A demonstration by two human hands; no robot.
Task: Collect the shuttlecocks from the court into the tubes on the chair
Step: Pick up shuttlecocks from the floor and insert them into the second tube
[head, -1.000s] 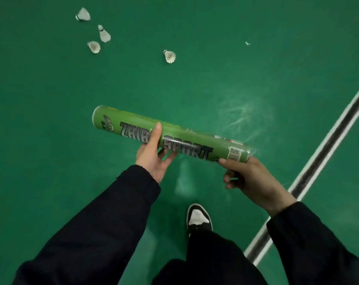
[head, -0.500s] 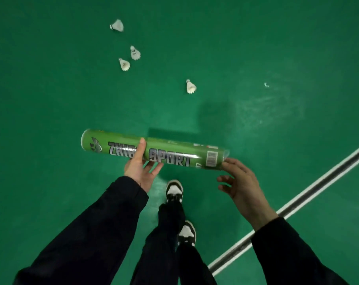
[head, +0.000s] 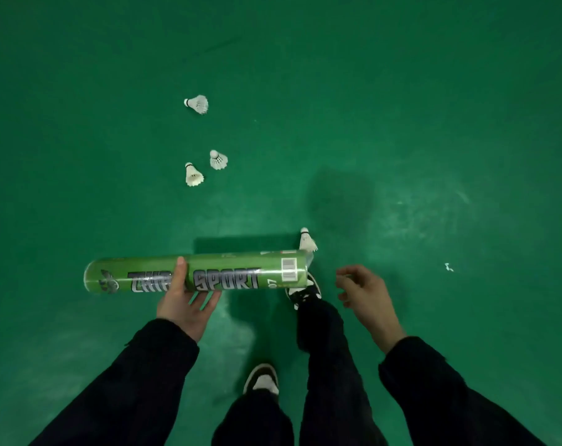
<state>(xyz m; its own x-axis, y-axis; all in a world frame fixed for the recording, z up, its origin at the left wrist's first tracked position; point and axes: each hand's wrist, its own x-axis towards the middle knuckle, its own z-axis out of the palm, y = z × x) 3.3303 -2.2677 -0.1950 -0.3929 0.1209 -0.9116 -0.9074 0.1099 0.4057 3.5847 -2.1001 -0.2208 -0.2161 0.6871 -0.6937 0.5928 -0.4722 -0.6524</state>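
My left hand (head: pixel 184 300) grips a green shuttlecock tube (head: pixel 241 273) near its middle and holds it level, with the open end to the right. My right hand (head: pixel 363 291) hangs free to the right of that end, fingers loosely curled and holding nothing. A white shuttlecock (head: pixel 307 240) lies on the green floor just beyond the tube's right end. Farther ahead lie a pair of shuttlecocks, one (head: pixel 193 175) beside the other (head: pixel 218 160), and a third shuttlecock (head: pixel 197 104) beyond them.
Green court floor (head: pixel 434 123) fills the view. My two feet in black-and-white shoes, the front shoe (head: pixel 302 289) and the rear shoe (head: pixel 262 379), stand below the tube. A small white scrap (head: pixel 448 267) lies on the floor at right.
I have walked forward, so the shuttlecocks are nearer and the white court line has left the view. My right hand has let go of the tube's right end and moved away.
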